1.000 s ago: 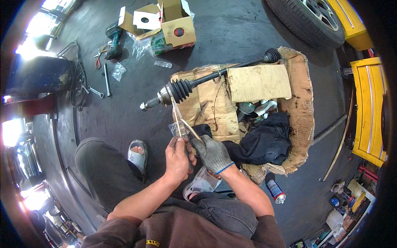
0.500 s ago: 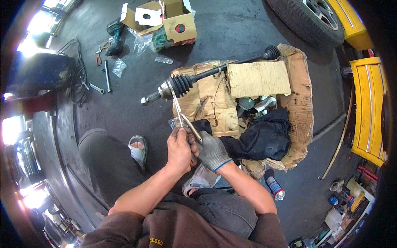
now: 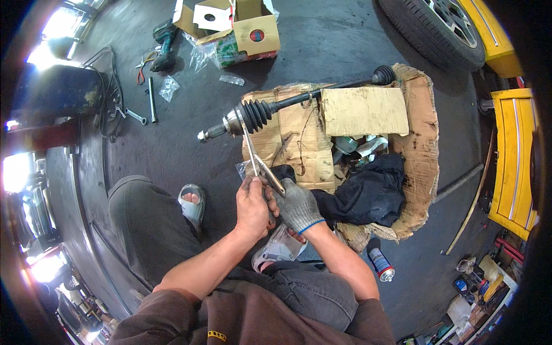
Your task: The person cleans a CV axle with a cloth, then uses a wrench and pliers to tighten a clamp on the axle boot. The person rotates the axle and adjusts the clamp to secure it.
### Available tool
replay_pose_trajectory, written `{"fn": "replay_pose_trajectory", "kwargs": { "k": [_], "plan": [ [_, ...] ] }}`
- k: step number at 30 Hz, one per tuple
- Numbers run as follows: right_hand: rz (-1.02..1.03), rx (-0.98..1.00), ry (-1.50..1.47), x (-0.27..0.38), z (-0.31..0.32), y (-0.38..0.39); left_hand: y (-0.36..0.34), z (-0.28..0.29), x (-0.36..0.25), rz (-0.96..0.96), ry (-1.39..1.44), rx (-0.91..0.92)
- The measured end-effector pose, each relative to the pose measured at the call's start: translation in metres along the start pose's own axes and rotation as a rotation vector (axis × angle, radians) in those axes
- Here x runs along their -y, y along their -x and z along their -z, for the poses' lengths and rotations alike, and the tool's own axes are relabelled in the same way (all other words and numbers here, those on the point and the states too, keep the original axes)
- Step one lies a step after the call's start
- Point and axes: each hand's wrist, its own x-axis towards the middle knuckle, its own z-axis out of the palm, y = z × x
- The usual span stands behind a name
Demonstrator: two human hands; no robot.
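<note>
A black drive axle [image 3: 293, 99] with a ribbed rubber boot [image 3: 256, 115] lies across flattened cardboard. From the boot's metal rim, a long silver hand tool [image 3: 271, 177] with two slim bars slants down toward me; its kind is unclear. My bare left hand [image 3: 253, 201] is closed around the near end of one bar. Against it, my right hand [image 3: 299, 207], in a grey knit glove, is closed at the tool's thicker bar, whose end shows above the glove. My fingers partly hide the near end of the tool. The axle's threaded stub [image 3: 211, 133] points left.
Dark cloth [image 3: 368, 192] lies on the cardboard [image 3: 422, 149], near a folded cardboard flap [image 3: 365, 111]. A spray can [image 3: 380, 263] is at right. Farther off are an opened box [image 3: 256, 40], a cordless power tool [image 3: 164, 49], wrenches [image 3: 152, 100] and a wheel [image 3: 434, 31].
The view has shifted slightly, so the surroundings sit a little to the right and lower. Both hands keep their hold on the silver tool at the boot.
</note>
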Motion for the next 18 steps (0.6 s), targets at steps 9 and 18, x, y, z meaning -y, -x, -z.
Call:
{"fn": "replay_pose_trajectory", "kwargs": {
  "k": [9, 18],
  "plan": [
    [0.076, -0.067, 0.1, -0.02, -0.013, -0.007, 0.002, -0.003, -0.004, 0.019, 0.051, 0.012],
    [0.077, -0.014, -0.119, -0.004, -0.01, 0.001, 0.003, -0.007, -0.009, 0.012, 0.021, 0.011]
  ]
}}
